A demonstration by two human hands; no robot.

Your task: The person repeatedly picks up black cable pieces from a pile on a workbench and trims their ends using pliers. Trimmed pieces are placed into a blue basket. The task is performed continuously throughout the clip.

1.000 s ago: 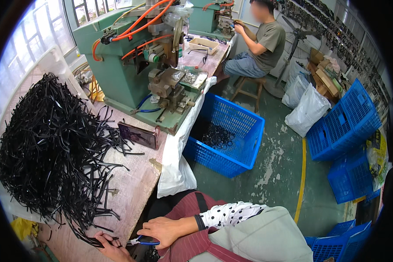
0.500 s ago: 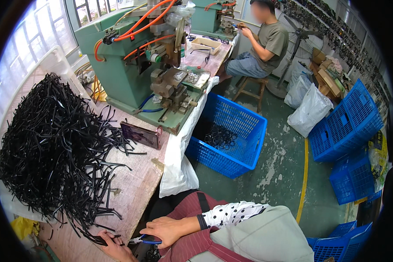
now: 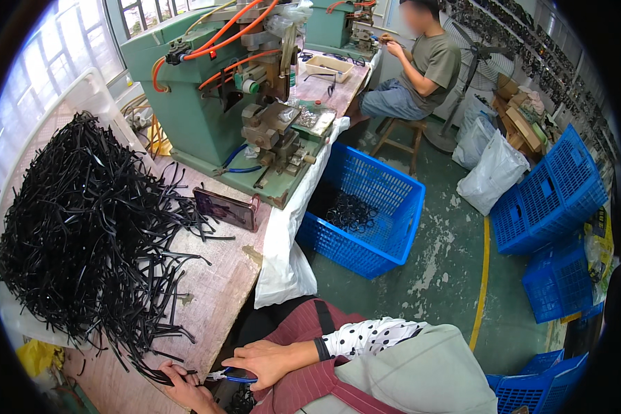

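At the near edge of the wooden table, my left hand is closed around the ends of a few thin black glasses temples. My right hand grips blue-handled cutting pliers. Their metal jaws point left and lie right beside my left fingertips, at the tip of the held temples. Whether the jaws touch a piece is too small to tell. A big heap of black temples fills the white tray to the left and spills over the table toward my left hand.
A phone leans on the table before a green press machine. Another pair of blue-handled pliers lies on its base. A blue crate with black frames stands on the floor. Beyond, a person sits on a stool. Blue crates stand right.
The view has shifted slightly. My left fingers have moved a little on the held temples; my right hand stays on the pliers in nearly the same place.
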